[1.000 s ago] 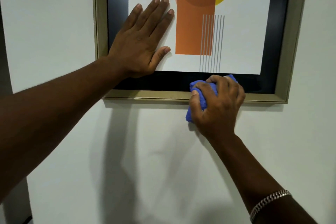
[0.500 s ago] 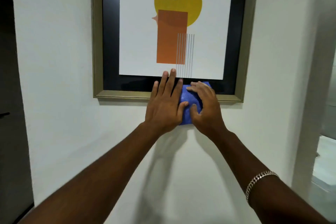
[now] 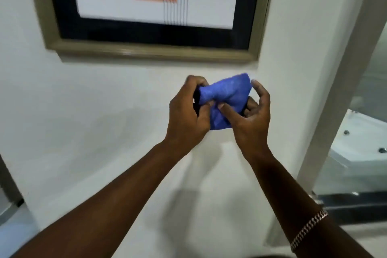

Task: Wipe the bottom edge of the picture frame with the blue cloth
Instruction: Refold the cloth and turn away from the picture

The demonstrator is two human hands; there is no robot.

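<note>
The picture frame [image 3: 146, 51] hangs on the white wall, with a dull gold moulding, a black inner border and a print with an orange block. Its bottom edge runs across the upper part of the view. Below it, away from the frame, the crumpled blue cloth [image 3: 227, 92] is held between both hands. My left hand [image 3: 187, 115] grips the cloth's left end. My right hand [image 3: 251, 117] holds its right side, with the thumb pressed into the cloth and the fingers curled behind it. Neither hand touches the frame.
A wall corner [image 3: 343, 81] runs down at the right, past the frame. Beyond it lies a white bathtub [image 3: 364, 144] behind glass. A dark strip [image 3: 8, 182] borders the wall at the lower left.
Both hands have come down off the frame's bottom edge with the cloth. The left hand, flat beside the cloth half a second ago, now grips it. The camera has tilted downward.
</note>
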